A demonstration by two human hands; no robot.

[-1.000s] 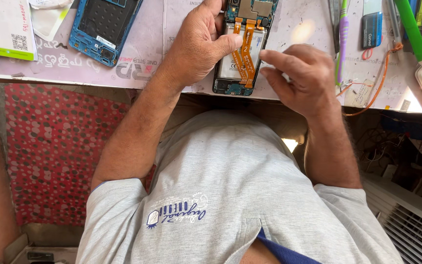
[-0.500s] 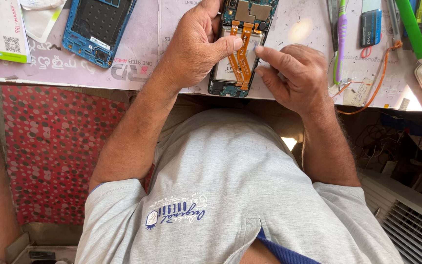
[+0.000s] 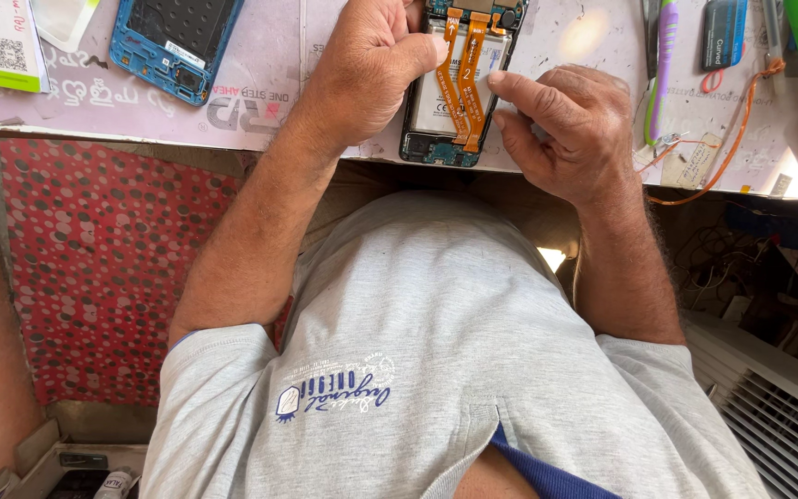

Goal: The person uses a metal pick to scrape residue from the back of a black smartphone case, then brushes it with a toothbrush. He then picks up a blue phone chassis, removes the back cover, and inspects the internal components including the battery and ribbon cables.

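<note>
Fingers of the left hand [image 3: 371,69] are curled against the left edge of an opened phone [image 3: 459,88] at the upper middle of the frame, on the bench [image 3: 260,111]; those of the right hand [image 3: 570,129] are pressed together, touching its right edge. Two orange flex ribbons [image 3: 464,79] are seen across the battery; they are judged thin and easily torn, so the stiff frame edges are better gripped. Farther left, a blue phone frame [image 3: 173,42] is laid.

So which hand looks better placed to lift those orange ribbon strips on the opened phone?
Probably the right hand: its fingertips sit beside the orange strips, while the left hand braces the phone.
</note>
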